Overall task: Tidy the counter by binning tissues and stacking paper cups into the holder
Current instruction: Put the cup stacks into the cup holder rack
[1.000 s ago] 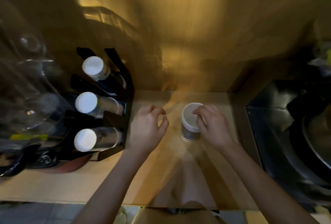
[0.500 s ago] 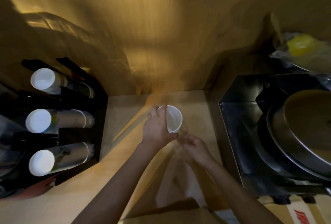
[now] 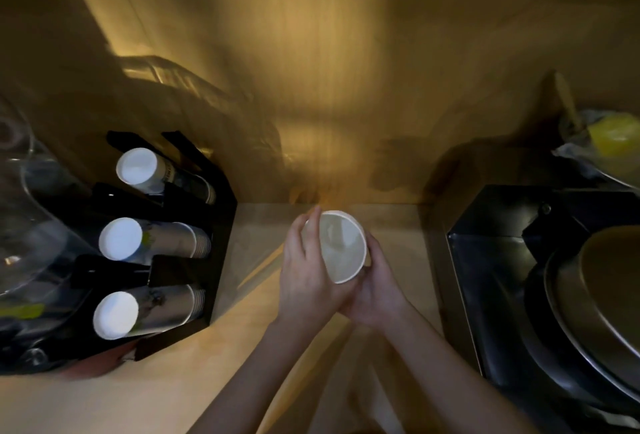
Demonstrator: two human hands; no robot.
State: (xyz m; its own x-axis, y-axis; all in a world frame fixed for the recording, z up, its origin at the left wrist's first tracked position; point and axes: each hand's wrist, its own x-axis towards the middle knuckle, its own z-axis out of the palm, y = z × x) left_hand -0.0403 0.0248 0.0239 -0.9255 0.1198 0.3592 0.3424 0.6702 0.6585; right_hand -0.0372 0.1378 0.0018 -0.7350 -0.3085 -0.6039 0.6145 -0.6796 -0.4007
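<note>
Counter (image 3: 104, 399): bare wooden surface nearest you; your forearms cross above it.
Right hand (image 3: 377, 291): cupped under and against the lower right side of the paper cup (image 3: 343, 246). Fingers are curled closed around it, probably to steady the base.
Left hand (image 3: 304, 270): wrapped on the cup's left wall, with fingertips (image 3: 313, 217) reaching the rim.
Hands, state: pressed together at the heels, both clamped on the one cup.
Paper cup: held off the counter, mouth tilted toward you and to the right. Whether one cup or a nested few, cannot tell.
Reason for hold: likely squaring the cup up before loading.
Holder (image 3: 218, 243): black rack at your left, well apart from the cup, three tubes lying sideways, each already filled with cups.
Appliance (image 3: 502, 260): black unit at your right.
Tissues: none visible.
</note>
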